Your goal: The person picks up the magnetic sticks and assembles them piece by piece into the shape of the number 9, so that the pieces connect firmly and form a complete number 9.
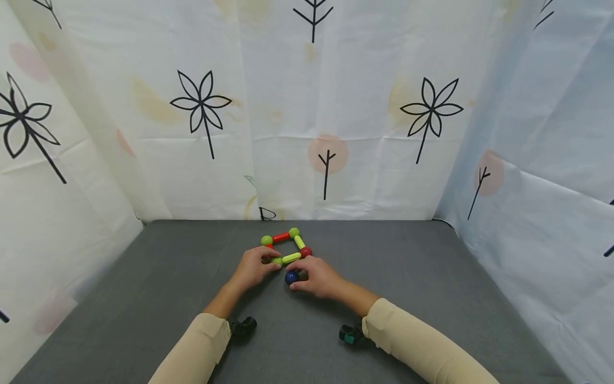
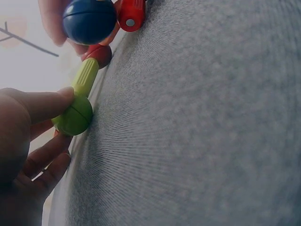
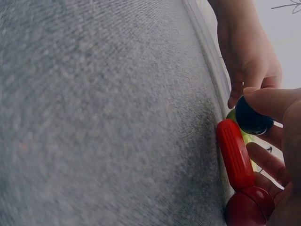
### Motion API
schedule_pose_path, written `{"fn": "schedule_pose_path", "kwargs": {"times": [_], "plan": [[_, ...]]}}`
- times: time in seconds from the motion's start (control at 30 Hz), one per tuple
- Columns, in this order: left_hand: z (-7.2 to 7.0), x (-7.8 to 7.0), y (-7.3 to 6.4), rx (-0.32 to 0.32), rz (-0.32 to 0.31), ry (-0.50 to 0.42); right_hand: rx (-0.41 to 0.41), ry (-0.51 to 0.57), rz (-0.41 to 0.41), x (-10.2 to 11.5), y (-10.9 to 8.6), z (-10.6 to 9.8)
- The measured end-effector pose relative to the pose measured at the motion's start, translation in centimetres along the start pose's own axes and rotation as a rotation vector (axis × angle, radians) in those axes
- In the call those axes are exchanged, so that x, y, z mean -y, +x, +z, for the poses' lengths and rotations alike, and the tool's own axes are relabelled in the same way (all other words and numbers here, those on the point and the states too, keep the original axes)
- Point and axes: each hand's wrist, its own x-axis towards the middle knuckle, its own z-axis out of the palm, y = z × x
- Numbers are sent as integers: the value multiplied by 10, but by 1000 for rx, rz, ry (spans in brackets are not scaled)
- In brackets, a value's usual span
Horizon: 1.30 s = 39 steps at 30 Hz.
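On the table, magnetic rods and balls form a ring. My left hand (image 1: 253, 268) pinches the green ball (image 2: 75, 117) at its near corner, thumb on one side and fingers on the other. A yellow-green rod (image 1: 291, 258) joins that ball to a red ball (image 1: 306, 252). Between thumb and fingers, my right hand (image 1: 322, 277) pinches a dark blue ball (image 1: 291, 277), close in front of the ring. Beside the blue ball is the bare metal tip of a red rod (image 3: 235, 155); its other end meets the red ball. In the head view, the right hand hides this rod.
At the ring's far side, two green balls (image 1: 294, 232) flank a red rod (image 1: 281, 237). Another yellow-green rod (image 1: 299, 241) runs down the right side. The grey table (image 1: 408, 266) meets patterned white curtains (image 1: 374, 176) behind and at both sides.
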Motion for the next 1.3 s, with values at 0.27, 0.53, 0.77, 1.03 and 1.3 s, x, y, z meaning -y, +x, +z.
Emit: {"fn": "schedule_pose_path", "kwargs": {"times": [0.27,0.53,0.77,1.03,1.3], "plan": [[0,-2,-1,1,-15,-5,24,-68,-40,3,1,2],[-1,-2,-2,-2,0,-1,59,-172,-113,4,5,5],[0,-2,-2,-8,-5,0,70,-195,-117,4,5,5],[0,-2,-2,-8,9,6,88,-196,-63,6,0,-1],[-1,-1,-2,-7,12,9,88,-185,-15,5,-2,-4]]}}
